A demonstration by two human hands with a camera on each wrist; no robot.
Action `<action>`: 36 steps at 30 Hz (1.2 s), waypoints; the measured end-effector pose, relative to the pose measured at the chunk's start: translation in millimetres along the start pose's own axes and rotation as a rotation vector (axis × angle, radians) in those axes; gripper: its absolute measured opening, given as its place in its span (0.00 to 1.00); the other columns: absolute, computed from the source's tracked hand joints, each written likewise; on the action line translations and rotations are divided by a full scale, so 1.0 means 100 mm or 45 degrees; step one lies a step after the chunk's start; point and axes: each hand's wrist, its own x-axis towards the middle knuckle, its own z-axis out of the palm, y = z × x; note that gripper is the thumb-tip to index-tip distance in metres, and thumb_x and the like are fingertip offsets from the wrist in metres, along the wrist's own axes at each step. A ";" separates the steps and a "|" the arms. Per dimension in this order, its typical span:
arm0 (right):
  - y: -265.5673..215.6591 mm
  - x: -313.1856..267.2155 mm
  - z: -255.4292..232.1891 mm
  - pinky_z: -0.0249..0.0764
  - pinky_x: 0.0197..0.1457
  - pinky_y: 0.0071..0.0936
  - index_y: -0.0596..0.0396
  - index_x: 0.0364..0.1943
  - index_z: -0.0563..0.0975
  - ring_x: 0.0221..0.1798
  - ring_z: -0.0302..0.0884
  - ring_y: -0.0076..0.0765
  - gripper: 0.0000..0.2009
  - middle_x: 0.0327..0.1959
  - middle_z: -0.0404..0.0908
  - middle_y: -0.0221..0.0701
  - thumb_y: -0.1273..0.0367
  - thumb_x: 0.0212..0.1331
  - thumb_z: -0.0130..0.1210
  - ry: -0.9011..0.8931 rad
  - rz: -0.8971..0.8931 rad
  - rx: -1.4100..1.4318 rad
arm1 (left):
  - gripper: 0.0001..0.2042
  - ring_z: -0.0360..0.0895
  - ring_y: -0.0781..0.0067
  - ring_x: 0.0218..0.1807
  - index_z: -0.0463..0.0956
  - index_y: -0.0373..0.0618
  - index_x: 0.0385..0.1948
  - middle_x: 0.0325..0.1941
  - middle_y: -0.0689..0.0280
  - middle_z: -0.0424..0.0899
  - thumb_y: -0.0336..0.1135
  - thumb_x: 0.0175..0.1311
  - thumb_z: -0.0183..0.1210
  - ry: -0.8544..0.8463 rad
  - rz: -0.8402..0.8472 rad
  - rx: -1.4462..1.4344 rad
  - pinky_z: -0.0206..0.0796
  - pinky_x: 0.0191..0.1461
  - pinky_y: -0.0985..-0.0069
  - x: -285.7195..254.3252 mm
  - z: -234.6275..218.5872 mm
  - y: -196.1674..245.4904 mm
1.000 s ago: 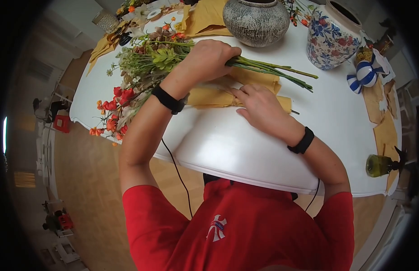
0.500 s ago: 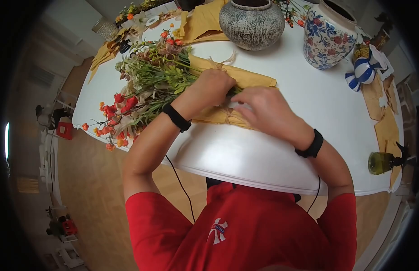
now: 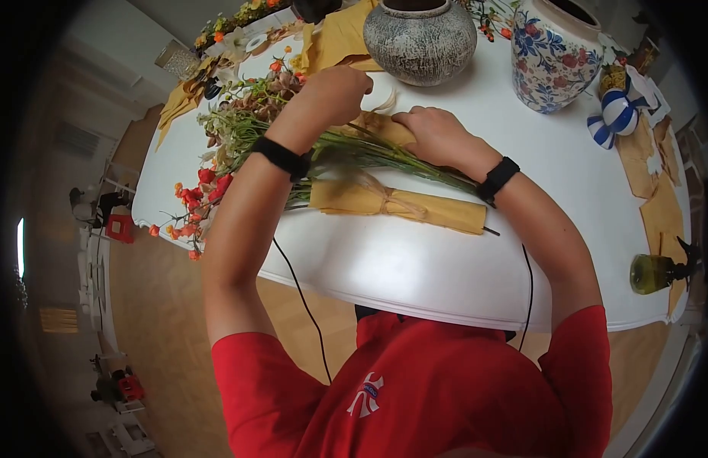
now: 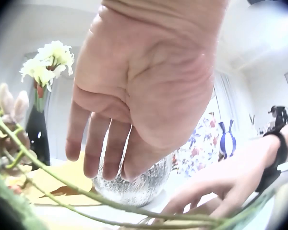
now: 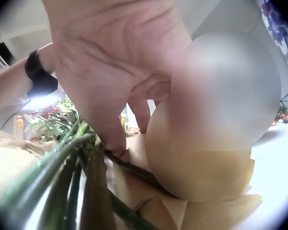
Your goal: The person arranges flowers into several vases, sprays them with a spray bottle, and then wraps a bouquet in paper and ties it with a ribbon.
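Note:
My left hand (image 3: 335, 95) is above the flower bunch; the left wrist view shows its relaxed fingers (image 4: 113, 143) holding nothing. My right hand (image 3: 446, 139) grips the end of the upper yellow paper roll (image 3: 388, 128), thumb and fingers down on it in the right wrist view. Green stems (image 3: 377, 156) run between this roll and a nearer yellow roll (image 3: 446, 214), which is tied with twine (image 3: 386, 200). Red and orange flowers (image 3: 209, 187) and pale blossoms fan out at the left. In the right wrist view a blurred patch covers part of the scene beside the hand.
A grey textured vase (image 3: 420, 46) and a floral vase (image 3: 556, 57) stand at the back. Yellow paper (image 3: 339, 42) lies behind the bunch. At the right are a blue-and-white striped object (image 3: 620, 113), paper scraps (image 3: 656, 221) and a green spray bottle (image 3: 650, 273).
My left hand has let go of the stems and risen away from them. The stems have swung nearer the table's front, beside the tied roll. My right hand has moved back onto the upper roll.

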 end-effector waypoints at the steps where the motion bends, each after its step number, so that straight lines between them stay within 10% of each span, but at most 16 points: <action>1: 0.00 -0.01 0.00 0.76 0.62 0.44 0.54 0.63 0.77 0.56 0.80 0.51 0.27 0.50 0.83 0.43 0.65 0.57 0.65 0.030 0.000 0.014 | 0.13 0.86 0.51 0.47 0.87 0.43 0.44 0.43 0.54 0.89 0.31 0.57 0.66 -0.076 0.012 0.049 0.77 0.54 0.58 0.04 0.07 -0.02; 12: 0.12 -0.04 -0.09 0.76 0.59 0.45 0.52 0.64 0.76 0.53 0.81 0.53 0.28 0.48 0.84 0.42 0.67 0.58 0.68 0.028 0.005 0.018 | 0.07 0.87 0.54 0.38 0.88 0.43 0.31 0.32 0.57 0.89 0.34 0.57 0.65 -0.202 0.059 -0.021 0.78 0.46 0.61 0.18 0.04 -0.05; 36: 0.08 -0.10 -0.10 0.76 0.61 0.44 0.51 0.66 0.75 0.56 0.80 0.51 0.28 0.50 0.83 0.42 0.67 0.59 0.65 0.017 0.033 -0.060 | 0.06 0.85 0.47 0.33 0.87 0.46 0.29 0.27 0.54 0.86 0.35 0.57 0.65 0.509 -0.055 -0.067 0.78 0.43 0.58 0.04 -0.54 -0.13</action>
